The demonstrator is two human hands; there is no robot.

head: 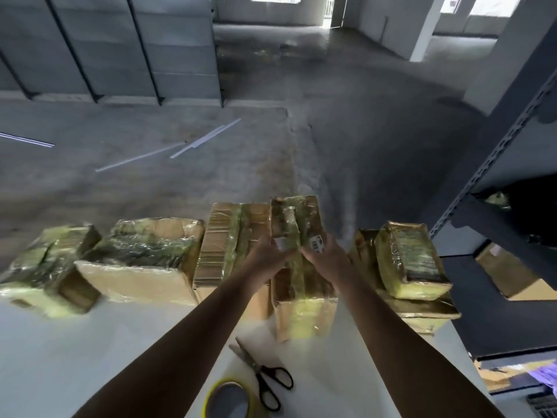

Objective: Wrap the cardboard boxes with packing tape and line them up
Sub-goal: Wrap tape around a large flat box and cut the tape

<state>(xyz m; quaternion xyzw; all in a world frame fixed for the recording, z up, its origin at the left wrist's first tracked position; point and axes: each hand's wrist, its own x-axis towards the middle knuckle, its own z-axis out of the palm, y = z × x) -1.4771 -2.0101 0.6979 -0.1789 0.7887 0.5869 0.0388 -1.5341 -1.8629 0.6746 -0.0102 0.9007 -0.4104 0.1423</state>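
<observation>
- Fingers of the left hand [268, 254] curl onto the glossy taped ridge atop the middle cardboard box [304, 315]. The right hand [327, 260] lies beside a barcode label [316, 245], its grasp too blurred to tell.
- It stands in a row of crinkly tape-wrapped boxes [229, 245] on the white table [90, 342].
- An open-topped box [141, 260] shows unclear contents.
- Scissors [265, 378] and a tape roll [229, 399], cut off below, lie nearer.

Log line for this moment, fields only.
left hand: grips taped box top | right hand: grips same box | box: mid-row on table | scissors, tape roll: on table, untouched
</observation>
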